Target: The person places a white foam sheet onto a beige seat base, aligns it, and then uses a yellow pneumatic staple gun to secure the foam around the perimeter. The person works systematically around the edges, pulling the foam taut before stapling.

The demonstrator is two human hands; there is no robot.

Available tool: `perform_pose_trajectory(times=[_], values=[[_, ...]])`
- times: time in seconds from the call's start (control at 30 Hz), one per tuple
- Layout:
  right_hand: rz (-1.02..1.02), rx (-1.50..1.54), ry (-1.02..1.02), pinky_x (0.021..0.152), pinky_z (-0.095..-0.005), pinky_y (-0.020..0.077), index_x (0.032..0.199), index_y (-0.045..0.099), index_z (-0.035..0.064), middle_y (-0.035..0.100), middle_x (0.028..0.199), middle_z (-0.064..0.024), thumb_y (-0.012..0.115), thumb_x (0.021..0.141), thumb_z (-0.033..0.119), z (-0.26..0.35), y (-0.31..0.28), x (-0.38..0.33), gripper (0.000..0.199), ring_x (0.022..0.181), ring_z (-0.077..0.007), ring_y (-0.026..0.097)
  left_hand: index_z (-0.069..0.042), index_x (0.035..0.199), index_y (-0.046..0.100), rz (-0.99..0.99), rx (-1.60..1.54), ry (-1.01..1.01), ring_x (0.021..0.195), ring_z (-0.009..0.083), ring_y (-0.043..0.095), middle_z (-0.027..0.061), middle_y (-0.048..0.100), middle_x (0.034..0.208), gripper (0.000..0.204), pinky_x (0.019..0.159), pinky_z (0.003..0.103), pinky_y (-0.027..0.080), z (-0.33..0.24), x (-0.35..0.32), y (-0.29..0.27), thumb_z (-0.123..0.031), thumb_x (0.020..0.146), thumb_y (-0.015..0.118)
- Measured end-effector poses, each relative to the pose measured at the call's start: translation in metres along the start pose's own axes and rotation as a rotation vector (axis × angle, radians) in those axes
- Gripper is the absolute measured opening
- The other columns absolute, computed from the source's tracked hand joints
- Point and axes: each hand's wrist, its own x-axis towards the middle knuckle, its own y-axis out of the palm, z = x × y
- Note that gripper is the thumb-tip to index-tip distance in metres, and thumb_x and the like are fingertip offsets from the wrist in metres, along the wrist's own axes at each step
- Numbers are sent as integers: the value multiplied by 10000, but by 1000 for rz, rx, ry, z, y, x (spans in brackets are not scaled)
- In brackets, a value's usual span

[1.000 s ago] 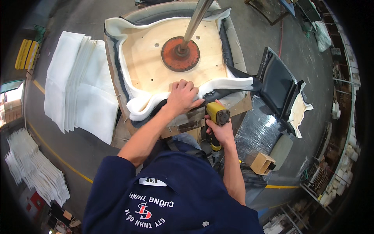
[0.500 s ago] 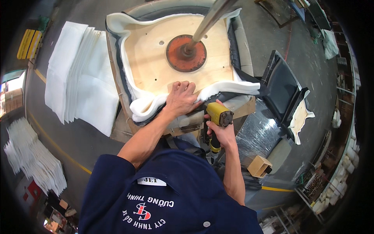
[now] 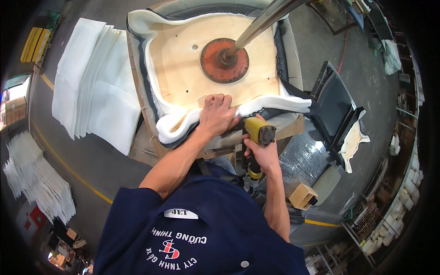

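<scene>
A plywood seat panel (image 3: pixel 178 59) lies in front of me, edged with white padding (image 3: pixel 284 101) and black cover material (image 3: pixel 282 59). A round orange metal plate with a pole (image 3: pixel 215 64) presses on its middle. My left hand (image 3: pixel 216 117) is closed on the padding at the near edge, fingers curled over onto the wood and thumb toward the right. My right hand (image 3: pixel 263 153) grips a yellow and black air staple gun (image 3: pixel 257 130) by its handle. The gun's nose is close to the near edge beside my left thumb; its tip is hidden.
A stack of white padding sheets (image 3: pixel 105 87) stands left of the work, with another white stack (image 3: pixel 39 183) farther left. At right are a black padded piece (image 3: pixel 332 107), a film-wrapped surface (image 3: pixel 305 149) and a small wooden box (image 3: pixel 303 196).
The whole view has shifted slightly, with the panel and pole a little farther right. Both hands keep their holds, and the staple gun stays beside the near edge.
</scene>
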Motion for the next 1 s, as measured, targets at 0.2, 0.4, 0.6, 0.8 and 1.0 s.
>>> perform_pose_trajectory(times=[0.2,0.4,0.6,0.8,1.0], values=[[26,-5,1,521,-269,520,1594,358,140,685,1028,-99,631,859,-100,-6,7,-2,820,578,-117,589,-121,797,722,27,13,-9,1109,268,484,48,568,1057,266,947,460,330,-1,0,1,-373,746,790],[19,-132,-3,494,-294,511,1572,371,92,640,913,-76,643,839,-55,10,6,7,795,543,-128,602,-119,818,719,34,3,-15,1098,271,503,62,565,1045,262,937,467,345,-5,3,-1,-362,747,787],[16,-24,-102,516,-273,518,1578,389,138,668,1000,-91,668,862,-68,-20,-4,-13,796,573,-125,599,-107,892,716,160,-81,-42,1048,286,547,78,586,1029,276,880,459,413,-6,5,-6,-377,835,738],[-17,-20,-161,550,-265,535,1590,380,158,701,966,-83,664,858,-71,-50,-19,-14,818,601,-111,614,-109,1109,664,294,-121,-36,1047,307,541,104,569,1079,438,909,455,425,25,10,-46,-503,916,660],[-23,30,-122,550,-267,533,1588,383,148,703,985,-84,666,863,-64,-37,-14,-19,807,608,-106,606,-141,1071,637,233,-23,176,1040,277,527,93,524,1067,453,887,439,419,19,-4,-25,-551,879,674]])
